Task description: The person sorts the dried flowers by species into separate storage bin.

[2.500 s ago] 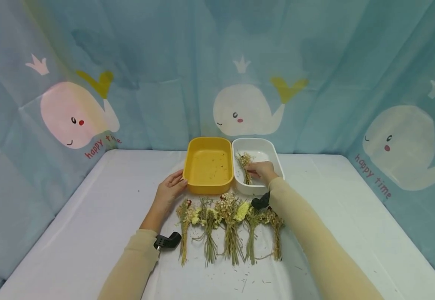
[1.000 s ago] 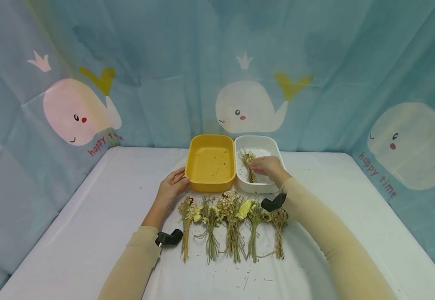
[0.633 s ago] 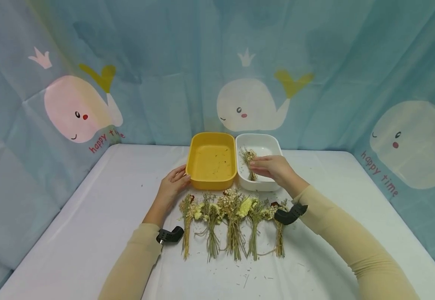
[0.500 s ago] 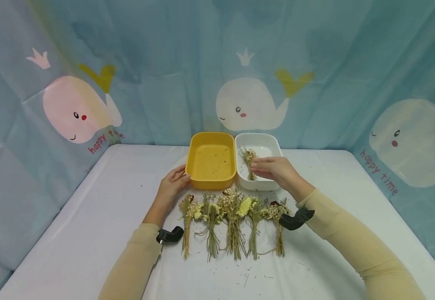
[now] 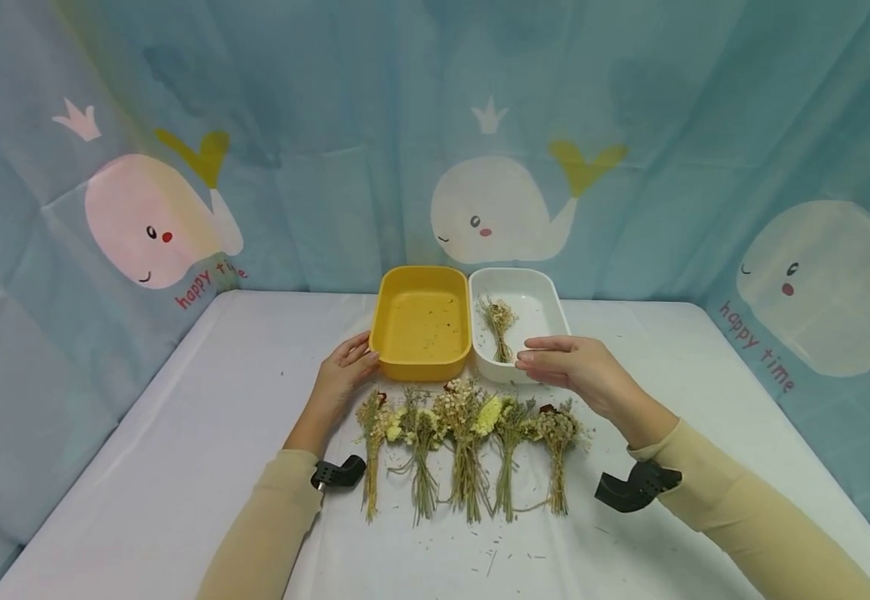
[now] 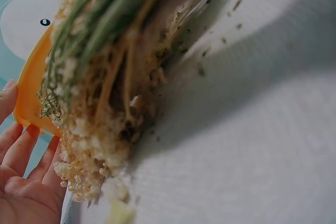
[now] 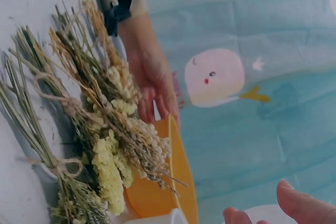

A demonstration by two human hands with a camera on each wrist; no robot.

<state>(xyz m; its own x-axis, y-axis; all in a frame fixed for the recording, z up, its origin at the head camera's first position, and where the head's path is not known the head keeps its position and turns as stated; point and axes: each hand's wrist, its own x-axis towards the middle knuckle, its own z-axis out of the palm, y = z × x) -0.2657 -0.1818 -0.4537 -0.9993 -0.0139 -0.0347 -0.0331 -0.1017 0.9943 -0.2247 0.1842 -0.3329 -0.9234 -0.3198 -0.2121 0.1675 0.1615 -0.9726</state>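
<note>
My left hand (image 5: pixel 345 372) rests its straight fingers against the left side of a yellow plastic tub (image 5: pixel 422 367). The right hand (image 5: pixel 581 367) hovers near the front right rim of a white tub (image 5: pixel 555 312), holding nothing, with its fingers fairly straight. Inside the white tub, toward its left side, lies a small bunch of dried flowers (image 5: pixel 500 321). Several more bunches stretch in a row before the tubs, among them a left bunch (image 5: pixel 372 450), a middle bunch (image 5: pixel 465 442) and a right bunch (image 5: pixel 557 450). Twine ties (image 7: pixel 63 166) show on some stems in the right wrist view.
The two tubs stand side by side at the back of the white table (image 5: pixel 240 400), close to the blue whale-print curtain (image 5: pixel 330 208). Bits of stem (image 5: pixel 491 560) are scattered on the table before the bunches. A few crumbs (image 5: pixel 435 333) lie in the yellow tub.
The right hand has let go of the dried flower bunch in the white tub and drawn back to the right and toward me. The left hand has stayed at the yellow tub.
</note>
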